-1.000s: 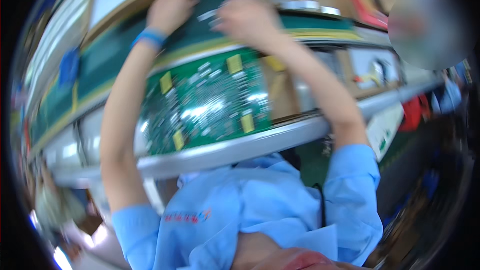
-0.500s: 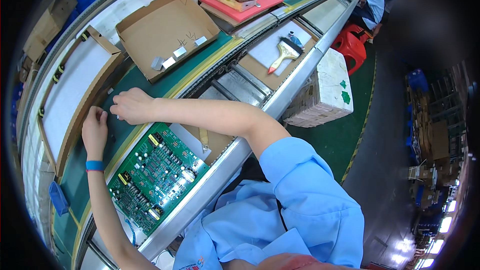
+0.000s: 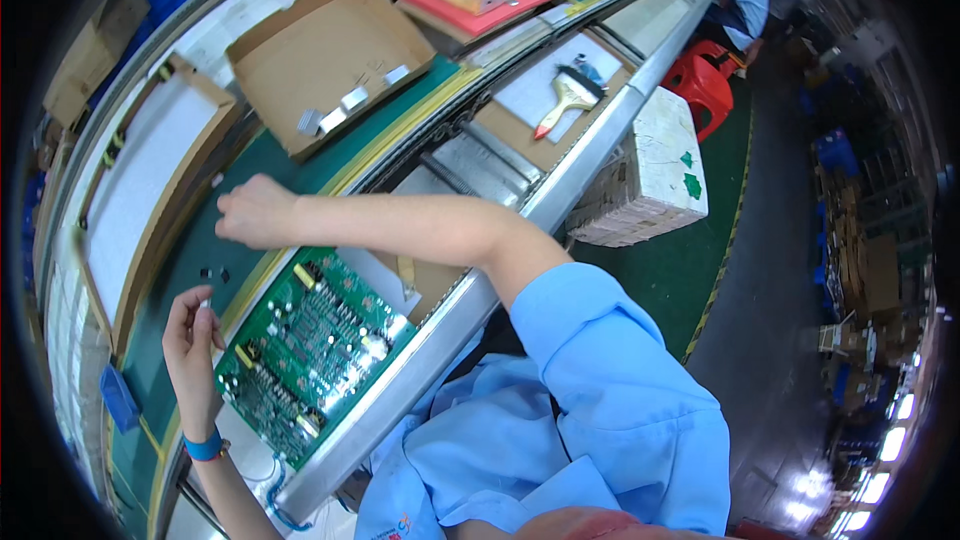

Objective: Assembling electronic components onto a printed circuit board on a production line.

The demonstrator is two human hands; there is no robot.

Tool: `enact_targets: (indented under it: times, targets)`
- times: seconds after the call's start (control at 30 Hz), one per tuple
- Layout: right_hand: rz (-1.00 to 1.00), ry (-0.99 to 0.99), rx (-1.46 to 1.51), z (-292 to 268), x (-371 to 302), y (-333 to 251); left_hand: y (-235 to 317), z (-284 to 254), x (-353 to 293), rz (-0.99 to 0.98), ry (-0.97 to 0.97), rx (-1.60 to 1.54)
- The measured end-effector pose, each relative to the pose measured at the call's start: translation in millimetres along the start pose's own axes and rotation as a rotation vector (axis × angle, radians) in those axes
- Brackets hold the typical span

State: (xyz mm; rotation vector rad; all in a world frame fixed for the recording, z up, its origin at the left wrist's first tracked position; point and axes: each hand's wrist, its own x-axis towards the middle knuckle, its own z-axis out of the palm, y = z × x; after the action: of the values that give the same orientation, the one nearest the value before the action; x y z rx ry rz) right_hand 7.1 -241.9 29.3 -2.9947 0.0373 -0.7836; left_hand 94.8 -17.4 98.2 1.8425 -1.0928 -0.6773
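My left hand [image 3: 190, 350], with a blue wrist strap [image 3: 204, 446], is at the left edge of a green circuit board [image 3: 310, 345]. Its thumb and fingers pinch together around a tiny pale thing too small to name. My right arm reaches across above the board. The right hand [image 3: 258, 213] is closed over the green mat [image 3: 185, 290], its fingertips turned away, so what they hold is hidden. Between the hands, two small black parts [image 3: 215, 274] lie on the mat. The board carries yellow and black components and rests on the rail-edged line.
Beyond the hands sit a cardboard tray [image 3: 320, 60] with small metal blocks and a white-lined carton [image 3: 150, 200]. A brush [image 3: 572, 100] lies farther along the line. A blue bin [image 3: 118, 397] is at left. A white foam box [image 3: 650, 175] stands beside the metal rail.
My left hand has drawn back toward me, from beside the right hand to the board's left edge. Small black parts on the mat now show. The right hand has shifted only slightly.
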Motion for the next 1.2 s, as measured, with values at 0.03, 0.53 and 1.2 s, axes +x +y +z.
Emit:
enact_targets:
  times: [0.03,0.53,1.2]
  targets:
    - [-0.013,-0.015,0.028,2,3,-7,-3,0,-9,0.021,0.014,-0.039]
    - [0.351,-0.134,0.637,-68,-23,6,13,31,-65,0.212,0.049,0.649]
    - [0.629,-0.328,1.052,-108,-116,20,7,49,-46,0.276,-0.010,0.893]
